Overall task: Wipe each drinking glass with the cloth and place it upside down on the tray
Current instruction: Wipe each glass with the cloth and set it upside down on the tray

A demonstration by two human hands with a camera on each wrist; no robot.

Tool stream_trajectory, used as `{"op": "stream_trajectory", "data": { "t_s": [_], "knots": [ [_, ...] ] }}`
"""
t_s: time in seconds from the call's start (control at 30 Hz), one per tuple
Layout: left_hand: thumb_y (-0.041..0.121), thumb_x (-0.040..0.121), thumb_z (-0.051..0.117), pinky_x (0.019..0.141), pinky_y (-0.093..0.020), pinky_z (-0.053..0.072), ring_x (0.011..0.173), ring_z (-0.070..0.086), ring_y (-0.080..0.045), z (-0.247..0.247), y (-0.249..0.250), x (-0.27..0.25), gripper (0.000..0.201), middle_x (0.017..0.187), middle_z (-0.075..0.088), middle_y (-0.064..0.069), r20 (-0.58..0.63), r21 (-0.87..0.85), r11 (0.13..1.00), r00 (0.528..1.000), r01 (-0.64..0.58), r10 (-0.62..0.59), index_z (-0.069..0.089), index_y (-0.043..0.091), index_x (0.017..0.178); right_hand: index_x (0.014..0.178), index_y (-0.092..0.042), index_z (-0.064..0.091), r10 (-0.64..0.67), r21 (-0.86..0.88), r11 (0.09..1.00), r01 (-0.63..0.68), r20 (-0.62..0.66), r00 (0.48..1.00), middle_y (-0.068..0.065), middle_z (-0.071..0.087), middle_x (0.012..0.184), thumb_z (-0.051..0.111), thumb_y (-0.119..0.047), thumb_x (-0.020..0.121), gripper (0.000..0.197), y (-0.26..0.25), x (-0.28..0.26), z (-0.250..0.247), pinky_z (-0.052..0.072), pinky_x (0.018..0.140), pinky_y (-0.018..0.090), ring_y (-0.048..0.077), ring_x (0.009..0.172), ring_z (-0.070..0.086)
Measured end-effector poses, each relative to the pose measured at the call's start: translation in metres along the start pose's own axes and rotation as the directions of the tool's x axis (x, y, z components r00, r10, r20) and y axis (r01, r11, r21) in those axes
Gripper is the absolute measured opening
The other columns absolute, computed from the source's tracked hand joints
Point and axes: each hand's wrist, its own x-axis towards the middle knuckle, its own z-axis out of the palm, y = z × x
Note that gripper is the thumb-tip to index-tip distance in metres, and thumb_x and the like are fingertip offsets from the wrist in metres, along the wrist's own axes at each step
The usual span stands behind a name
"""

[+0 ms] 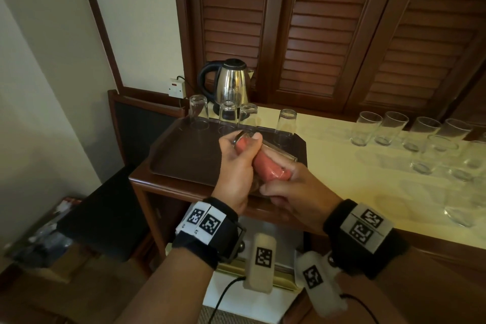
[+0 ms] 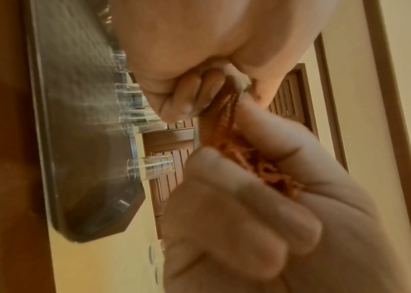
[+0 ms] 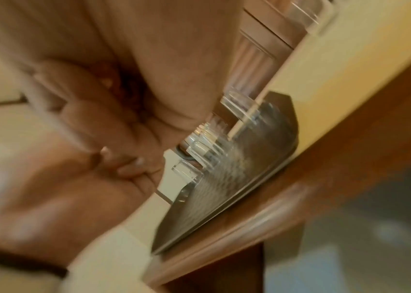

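Note:
My left hand [image 1: 236,166] grips a clear drinking glass [image 1: 278,151] by its base end and holds it tilted on its side above the dark brown tray [image 1: 181,163]. A pink cloth [image 1: 271,169] is stuffed into the glass. My right hand [image 1: 294,188] pinches the cloth at the glass's mouth. In the left wrist view the cloth [image 2: 226,136] shows between the left hand [image 2: 186,49] and the right hand [image 2: 249,208]. Several glasses [image 1: 198,113] stand upside down along the tray's far edge. The right wrist view is blurred and shows the tray [image 3: 249,164].
Several upright glasses [image 1: 365,129] stand on the cream counter [image 1: 342,173] to the right. A steel kettle [image 1: 232,84] sits behind the tray, its cord plugged into a wall socket [image 1: 176,87]. Louvred wooden doors rise behind the counter. A dark cabinet stands lower left.

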Motion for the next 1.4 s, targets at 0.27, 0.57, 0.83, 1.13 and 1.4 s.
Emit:
{"op": "stream_trajectory", "data": {
  "t_s": [0.27,0.57,0.83,1.13,1.4],
  "knots": [
    [0.023,0.102,0.066,0.096,-0.049,0.06,0.106,0.068,-0.025,-0.003,0.005,-0.007,0.035,0.117,0.062,-0.011,0.035,-0.025,1.0,0.999,-0.012,0.013,0.045,0.022,0.13,0.148,-0.03,0.046,-0.059,-0.138,0.988,0.065,0.052,0.997,0.014,0.063,0.096,0.058,0.009,0.089,0.072,0.003,0.002,0.005,0.052,0.067,0.028,0.024,0.075,0.061],
    [0.028,0.105,0.061,0.086,-0.041,0.06,0.102,0.068,-0.023,-0.006,0.001,-0.007,0.029,0.119,0.062,-0.011,0.03,0.036,0.999,0.999,0.025,-0.026,0.043,0.029,0.127,0.15,-0.026,0.043,-0.188,-0.686,0.705,0.181,0.065,0.98,-0.014,0.05,0.141,0.054,-0.02,0.091,0.061,0.008,0.004,0.008,0.05,0.098,0.027,0.004,0.112,0.058],
    [0.036,0.105,0.062,0.098,-0.047,0.057,0.111,0.068,-0.025,-0.005,0.004,-0.007,0.038,0.125,0.062,-0.011,0.036,0.032,0.998,0.997,0.061,-0.062,0.039,0.028,0.134,0.15,-0.028,0.044,-0.207,-0.678,0.714,0.176,0.037,0.978,-0.002,0.058,0.139,0.059,-0.006,0.088,0.067,0.003,0.003,0.008,0.051,0.104,0.041,0.016,0.119,0.06],
    [0.034,0.103,0.065,0.095,-0.047,0.059,0.096,0.067,-0.018,-0.002,0.005,-0.012,0.039,0.116,0.061,-0.007,0.036,0.062,0.998,0.999,0.007,-0.009,0.041,0.026,0.132,0.148,-0.03,0.045,-0.124,-0.316,0.941,0.12,0.006,0.992,0.0,0.07,0.101,0.059,0.003,0.09,0.069,0.001,-0.002,0.007,0.056,0.077,0.025,0.012,0.085,0.066],
    [0.023,0.103,0.064,0.09,-0.039,0.06,0.102,0.067,-0.018,0.004,0.004,-0.019,0.033,0.114,0.06,-0.006,0.042,-0.026,0.994,0.994,-0.102,0.103,0.045,0.023,0.13,0.146,-0.039,0.048,0.028,0.059,0.998,-0.029,0.01,1.0,0.026,0.055,0.076,0.058,0.012,0.089,0.077,0.0,-0.007,0.002,0.051,0.059,0.039,0.031,0.058,0.052]
  ]
}}
